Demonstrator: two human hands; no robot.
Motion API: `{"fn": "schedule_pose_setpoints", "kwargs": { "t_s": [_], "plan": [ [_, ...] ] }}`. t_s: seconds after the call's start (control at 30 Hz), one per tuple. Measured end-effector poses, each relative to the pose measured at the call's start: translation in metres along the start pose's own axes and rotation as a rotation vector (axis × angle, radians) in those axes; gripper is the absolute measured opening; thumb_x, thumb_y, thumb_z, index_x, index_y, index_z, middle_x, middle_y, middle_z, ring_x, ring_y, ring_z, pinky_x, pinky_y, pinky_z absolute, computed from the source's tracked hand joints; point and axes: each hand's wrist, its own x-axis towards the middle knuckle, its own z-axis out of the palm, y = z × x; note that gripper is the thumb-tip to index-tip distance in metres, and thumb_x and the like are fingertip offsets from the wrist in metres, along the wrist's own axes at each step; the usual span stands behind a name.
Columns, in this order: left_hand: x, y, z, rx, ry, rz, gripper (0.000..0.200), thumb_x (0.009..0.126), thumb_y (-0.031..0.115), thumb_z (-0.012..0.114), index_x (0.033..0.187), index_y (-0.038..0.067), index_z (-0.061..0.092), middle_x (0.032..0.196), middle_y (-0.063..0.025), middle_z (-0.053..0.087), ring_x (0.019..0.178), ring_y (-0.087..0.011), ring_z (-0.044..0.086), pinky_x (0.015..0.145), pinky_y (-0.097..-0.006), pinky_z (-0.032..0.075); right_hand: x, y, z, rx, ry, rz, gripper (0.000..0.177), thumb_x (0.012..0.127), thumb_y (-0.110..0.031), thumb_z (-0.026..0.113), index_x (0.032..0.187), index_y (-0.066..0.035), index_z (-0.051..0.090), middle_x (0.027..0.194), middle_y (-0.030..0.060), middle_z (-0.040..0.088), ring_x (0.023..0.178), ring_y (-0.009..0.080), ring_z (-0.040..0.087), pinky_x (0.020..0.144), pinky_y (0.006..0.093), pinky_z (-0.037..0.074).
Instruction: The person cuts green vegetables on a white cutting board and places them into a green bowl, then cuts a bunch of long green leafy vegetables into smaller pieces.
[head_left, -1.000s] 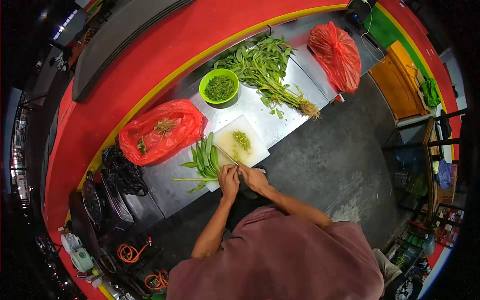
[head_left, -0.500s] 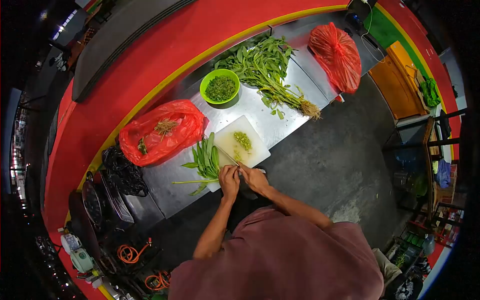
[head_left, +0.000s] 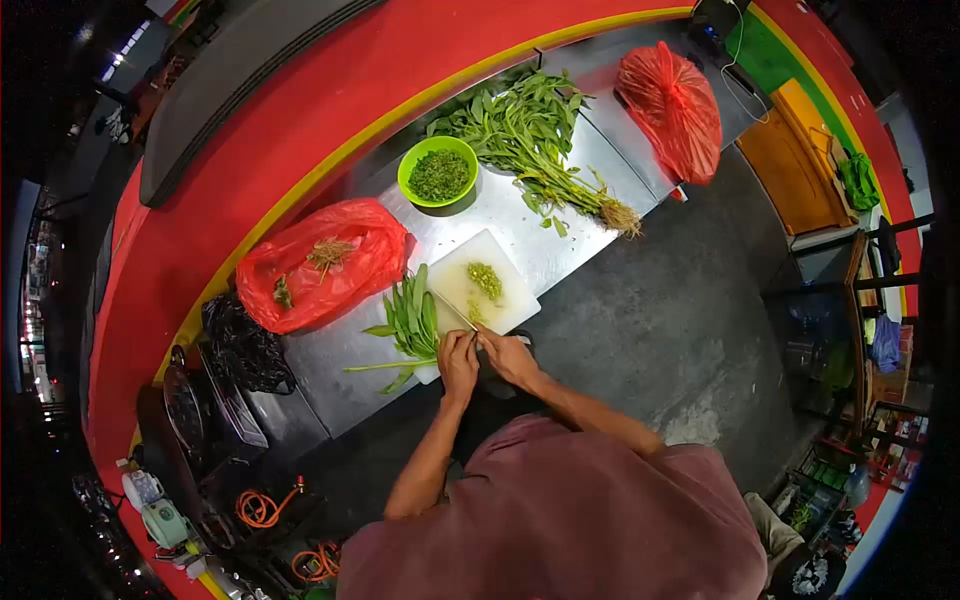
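Observation:
My right hand [head_left: 510, 360] is closed round a knife [head_left: 453, 310], its thin blade slanting up and left over the white cutting board [head_left: 515, 262]. Beside it, my left hand [head_left: 459, 364] has its fingers bent together at the stem end of some leafy greens [head_left: 408, 318], which lie along the board's left edge. The fingertips of both hands nearly meet, and the knife's handle is hidden. Small chopped green pieces [head_left: 485, 281] lie on the board, with a few more near the blade.
Behind the board stands a lime-green bowl [head_left: 408, 178] of chopped greens. A rooted bunch of greens [head_left: 540, 135] lies to its right on the steel table [head_left: 335, 385]. An open red bag [head_left: 370, 245] holds root trimmings, near a black bag [head_left: 245, 345]. A tied red bag [head_left: 670, 115] sits at far right.
The view has shifted very slightly. Both hands, the knife and the greens hold nearly the same places.

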Motion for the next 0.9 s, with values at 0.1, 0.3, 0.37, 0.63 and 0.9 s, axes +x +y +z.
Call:
{"fn": "schedule_pose_setpoints", "kwargs": {
  "t_s": [0.1, 0.3, 0.37, 0.63, 0.9],
  "plan": [
    [0.002, -0.003, 0.001, -0.042, 0.024, -0.006, 0.013, 0.089, 0.001, 0.068, 0.1, -0.002, 0.073, 0.094, -0.013, 0.065, 0.09, -0.0357, 0.062, 0.083, -0.0447, 0.048, -0.012, -0.009, -0.011, 0.151, -0.038, 0.064, 0.045, 0.108, -0.028, 0.048, 0.149, -0.011, 0.052, 0.072, 0.0265, 0.063, 0.058, 0.0379, 0.062, 0.058, 0.0461, 0.046],
    [0.003, -0.003, -0.002, -0.022, -0.008, -0.006, 0.015, 0.086, -0.001, 0.068, 0.1, 0.0, 0.075, 0.095, -0.0132, 0.066, 0.089, -0.0355, 0.062, 0.08, -0.0448, 0.049, -0.005, -0.002, -0.004, 0.047, 0.011, -0.044, 0.042, 0.108, -0.027, 0.048, 0.147, -0.012, 0.054, 0.073, 0.0282, 0.063, 0.062, 0.0448, 0.062, 0.062, 0.0525, 0.048],
    [0.004, 0.004, -0.006, -0.001, -0.016, -0.015, 0.015, 0.086, -0.001, 0.067, 0.099, 0.0, 0.075, 0.095, -0.0128, 0.066, 0.089, -0.035, 0.062, 0.08, -0.0445, 0.049, 0.001, 0.005, 0.005, -0.019, 0.066, -0.064, 0.042, 0.108, -0.028, 0.048, 0.146, -0.011, 0.055, 0.074, 0.0286, 0.063, 0.062, 0.0443, 0.062, 0.062, 0.0521, 0.049],
    [0.007, -0.002, -0.002, -0.034, 0.034, -0.008, 0.014, 0.086, 0.0, 0.068, 0.099, 0.0, 0.074, 0.093, -0.0131, 0.069, 0.088, -0.0351, 0.064, 0.081, -0.0446, 0.051, -0.01, -0.012, -0.016, 0.081, -0.013, 0.007, 0.042, 0.108, -0.027, 0.049, 0.148, -0.015, 0.053, 0.072, 0.0284, 0.062, 0.064, 0.0452, 0.062, 0.064, 0.0513, 0.049],
    [0.005, -0.002, 0.001, 0.009, 0.021, -0.024, 0.011, 0.087, 0.0, 0.068, 0.096, 0.001, 0.075, 0.092, -0.0126, 0.068, 0.089, -0.0343, 0.063, 0.078, -0.0447, 0.05, 0.002, -0.007, -0.011, -0.066, -0.045, 0.017, 0.042, 0.109, -0.03, 0.046, 0.148, -0.017, 0.053, 0.079, 0.0305, 0.065, 0.073, 0.0507, 0.064, 0.066, 0.0561, 0.049]
  ]
}}
